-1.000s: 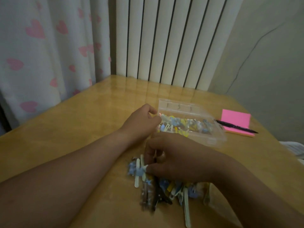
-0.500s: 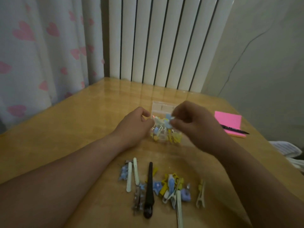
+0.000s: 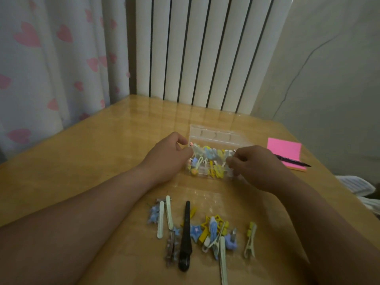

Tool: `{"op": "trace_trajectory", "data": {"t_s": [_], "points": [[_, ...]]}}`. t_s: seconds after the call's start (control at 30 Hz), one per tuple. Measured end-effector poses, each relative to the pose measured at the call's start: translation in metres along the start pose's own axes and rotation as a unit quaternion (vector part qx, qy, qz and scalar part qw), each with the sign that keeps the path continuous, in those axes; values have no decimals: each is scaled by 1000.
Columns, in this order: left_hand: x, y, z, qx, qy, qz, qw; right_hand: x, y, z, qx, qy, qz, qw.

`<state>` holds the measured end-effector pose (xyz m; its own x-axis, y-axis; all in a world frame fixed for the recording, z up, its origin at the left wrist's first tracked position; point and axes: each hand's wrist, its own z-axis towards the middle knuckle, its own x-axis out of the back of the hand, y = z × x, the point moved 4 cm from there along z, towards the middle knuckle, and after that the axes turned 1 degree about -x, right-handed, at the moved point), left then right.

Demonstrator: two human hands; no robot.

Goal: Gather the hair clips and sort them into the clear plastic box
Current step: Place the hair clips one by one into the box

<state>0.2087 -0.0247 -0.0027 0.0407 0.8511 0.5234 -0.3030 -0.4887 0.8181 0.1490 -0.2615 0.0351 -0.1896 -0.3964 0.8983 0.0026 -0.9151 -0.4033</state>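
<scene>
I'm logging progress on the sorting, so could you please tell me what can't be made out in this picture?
Head view throughout.
1. Whether the right hand holds anything: its own back hides the curled fingers.
2. The ends of the rectangular clear plastic box: covered by the right hand and by the left hand gripping it.
3. Clips inside the box: too small and blurred to count.
4. Long pale green clip: cut off by the bottom edge.

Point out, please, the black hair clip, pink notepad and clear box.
black hair clip (image 3: 186,233), head view, middle of its body.
pink notepad (image 3: 284,150), head view, bare top sheet.
clear box (image 3: 214,134), head view, rear wall.
</scene>
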Motion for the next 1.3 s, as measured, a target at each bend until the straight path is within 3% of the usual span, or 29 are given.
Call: {"op": "trace_trajectory", "data": {"t_s": [0.2,0.4,0.47,0.6,0.73,0.83,1.1,1.3], "points": [[0,-2,0,3,-1,-4,1000,-1,-3,-3,6,3,24,1000],[2,1,-2,4,-1,-5,1000,15,-32,-17,76,101,57,990],[3,2,-2,10,-5,-21,1000,12,-54,-27,121,75,75,987],[4,1,1,23,-20,-79,996,-16,-91,-47,200,-79,44,976],[3,-2,3,40,-10,-106,994,-39,-102,-56,220,-184,47,957],[2,0,3,40,-7,-97,994,-44,-105,-57,222,-193,64,954],[3,3,2,39,3,-89,995,-34,-99,-53,154,-225,263,926],[4,5,0,22,-6,-69,997,-19,-81,-40,113,-191,339,914]]}}
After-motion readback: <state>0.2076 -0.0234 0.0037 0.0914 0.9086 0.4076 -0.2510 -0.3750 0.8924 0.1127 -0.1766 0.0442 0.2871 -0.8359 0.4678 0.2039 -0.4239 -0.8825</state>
